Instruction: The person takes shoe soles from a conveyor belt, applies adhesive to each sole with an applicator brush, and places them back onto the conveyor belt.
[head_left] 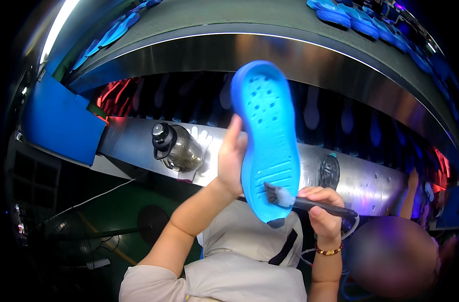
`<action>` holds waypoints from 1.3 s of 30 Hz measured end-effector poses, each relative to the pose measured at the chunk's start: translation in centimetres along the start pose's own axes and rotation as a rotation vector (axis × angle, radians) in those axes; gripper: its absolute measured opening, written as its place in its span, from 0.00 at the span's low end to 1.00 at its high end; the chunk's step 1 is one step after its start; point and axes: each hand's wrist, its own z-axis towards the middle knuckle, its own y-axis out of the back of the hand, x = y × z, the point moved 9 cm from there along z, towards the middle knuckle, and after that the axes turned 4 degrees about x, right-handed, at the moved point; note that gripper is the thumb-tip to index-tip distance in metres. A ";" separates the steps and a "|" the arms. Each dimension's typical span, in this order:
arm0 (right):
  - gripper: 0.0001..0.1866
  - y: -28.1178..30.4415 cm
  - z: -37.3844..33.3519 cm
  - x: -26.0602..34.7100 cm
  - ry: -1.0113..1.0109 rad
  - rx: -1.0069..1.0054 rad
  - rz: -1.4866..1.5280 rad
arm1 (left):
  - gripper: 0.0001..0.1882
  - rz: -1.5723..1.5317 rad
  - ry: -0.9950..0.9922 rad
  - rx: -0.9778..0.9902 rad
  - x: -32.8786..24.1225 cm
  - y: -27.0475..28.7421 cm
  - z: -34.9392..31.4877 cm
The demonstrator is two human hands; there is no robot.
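Note:
A bright blue shoe sole (270, 146) stands up lengthwise in front of me, its inner face toward me, with small pits at the top and ridges lower down. My left hand (231, 163) is closed around its left edge. In my right hand (326, 211) is a dark-handled brush (310, 204), gripped between thumb and fingers. Its dark bristles touch or nearly touch the sole's lower part, below the ridges. A thin pale tube (354, 225) runs near the handle's far end. A small dark patch shows at the sole's bottom tip.
Beyond the sole runs a green conveyor belt (229, 15) carrying blue soles (363, 22). On the metal ledge (219, 136) stand a dark-lidded bottle (181, 148) and a clear container (330, 171). A blue panel (61, 121) is at left; another person (393, 256) sits close at right.

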 end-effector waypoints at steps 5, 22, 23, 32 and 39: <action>0.09 -0.4 -0.7 -1.4 -0.028 -0.238 0.085 | 0.36 0.116 -0.068 -0.107 1.8 0.9 -1.7; 0.11 -5.1 2.6 4.1 0.103 0.299 -0.802 | 0.25 -0.004 -0.035 -0.013 0.7 1.2 -1.0; 0.10 -5.4 2.7 4.2 0.091 0.335 -0.778 | 0.26 0.024 -0.051 -0.034 0.5 1.5 -0.9; 0.10 -9.8 1.1 3.5 0.077 0.654 -0.849 | 0.30 -0.264 0.246 0.042 2.1 1.5 -0.8; 0.10 -6.0 0.8 2.0 -0.122 0.687 -1.081 | 0.26 0.284 0.613 -0.102 4.5 3.0 -2.9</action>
